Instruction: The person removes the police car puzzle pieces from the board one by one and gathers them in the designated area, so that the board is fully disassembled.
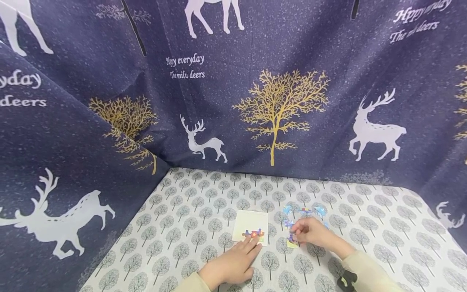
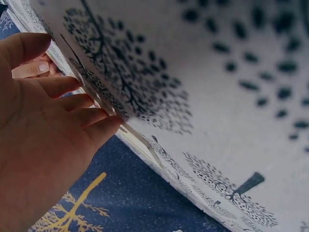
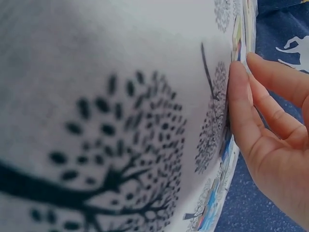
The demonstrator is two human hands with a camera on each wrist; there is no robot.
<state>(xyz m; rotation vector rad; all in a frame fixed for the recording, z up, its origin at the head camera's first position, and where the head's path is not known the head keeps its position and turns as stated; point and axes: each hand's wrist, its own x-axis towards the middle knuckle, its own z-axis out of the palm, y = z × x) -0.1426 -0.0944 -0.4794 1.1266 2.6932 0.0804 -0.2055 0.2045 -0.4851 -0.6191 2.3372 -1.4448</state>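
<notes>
Flat on the patterned cloth lies a square white puzzle board [image 1: 251, 221], with a few joined jigsaw pieces [image 1: 253, 234], red, blue and yellow, along its near side. My left hand [image 1: 235, 259] rests at the board's near edge, fingers extended and fingertips at the joined pieces; in the left wrist view these fingers [image 2: 99, 130] are nearly straight. To the board's right, my right hand [image 1: 310, 233] is low among loose pieces. Its thumb and fingers are slightly bent, close by a yellow and purple jigsaw piece [image 1: 291, 243]. In the right wrist view, a gap shows between the fingertips [image 3: 237, 67].
Several blue loose jigsaw pieces [image 1: 287, 210] lie beyond and around the right hand. White cloth with grey trees [image 1: 204, 202] covers the tabletop. A dark blue curtain [image 1: 226, 101] with deer and golden trees stands behind and at the left. A black device [image 1: 346, 280] sits on the right wrist.
</notes>
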